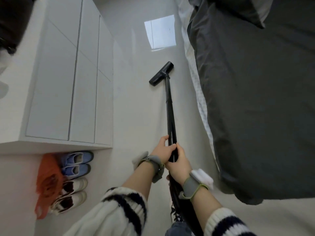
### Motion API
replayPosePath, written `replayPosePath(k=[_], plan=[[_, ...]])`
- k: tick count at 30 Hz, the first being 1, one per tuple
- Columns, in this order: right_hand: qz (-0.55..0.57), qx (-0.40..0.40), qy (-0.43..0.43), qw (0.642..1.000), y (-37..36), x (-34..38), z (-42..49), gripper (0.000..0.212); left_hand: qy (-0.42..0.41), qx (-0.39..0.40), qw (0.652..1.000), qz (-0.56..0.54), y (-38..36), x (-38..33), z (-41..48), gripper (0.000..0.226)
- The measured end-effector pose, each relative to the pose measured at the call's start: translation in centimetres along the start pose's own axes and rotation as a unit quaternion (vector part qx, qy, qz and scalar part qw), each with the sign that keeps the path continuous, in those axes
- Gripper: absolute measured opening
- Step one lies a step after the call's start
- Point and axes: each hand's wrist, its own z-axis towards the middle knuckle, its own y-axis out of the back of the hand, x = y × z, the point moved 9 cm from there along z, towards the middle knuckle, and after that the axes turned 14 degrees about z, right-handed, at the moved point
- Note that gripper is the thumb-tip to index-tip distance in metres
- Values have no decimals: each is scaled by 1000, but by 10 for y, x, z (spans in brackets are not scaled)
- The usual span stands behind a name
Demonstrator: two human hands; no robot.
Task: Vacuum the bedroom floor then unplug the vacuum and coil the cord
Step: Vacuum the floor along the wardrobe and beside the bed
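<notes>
A black vacuum wand (169,106) runs from my hands down to its flat black floor head (161,73), which lies on the pale glossy floor (136,103) close to the bed. My left hand (162,149) grips the wand from the left. Just below it, my right hand (179,165) grips the same wand. Both wrists wear grey straps. The wand's lower part and hose (177,201) pass between my forearms, partly hidden. No cord or plug shows.
A bed with a dark grey duvet (255,99) fills the right side. White cabinets (68,74) stand on the left. Blue slippers (77,163), white shoes (71,195) and an orange bag (47,183) sit beside the cabinet. A window reflection (160,34) shines on the floor ahead.
</notes>
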Motion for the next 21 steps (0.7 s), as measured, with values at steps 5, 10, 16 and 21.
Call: replayPosePath(k=[5,10,16,21], plan=[[-5,3,11,1000,-19,37,42,77,-36,-11,998,57,38,-32,35,56],[-47,35,4,998,-38,64,72,80,-31,-16,998,49,67,-39,66,58],[-94,66,-13,993,-69,61,90,78,-8,-40,999,34,99,-15,73,60],[-94,82,-26,992,-89,35,76,79,14,-36,999,13,102,24,62,62]])
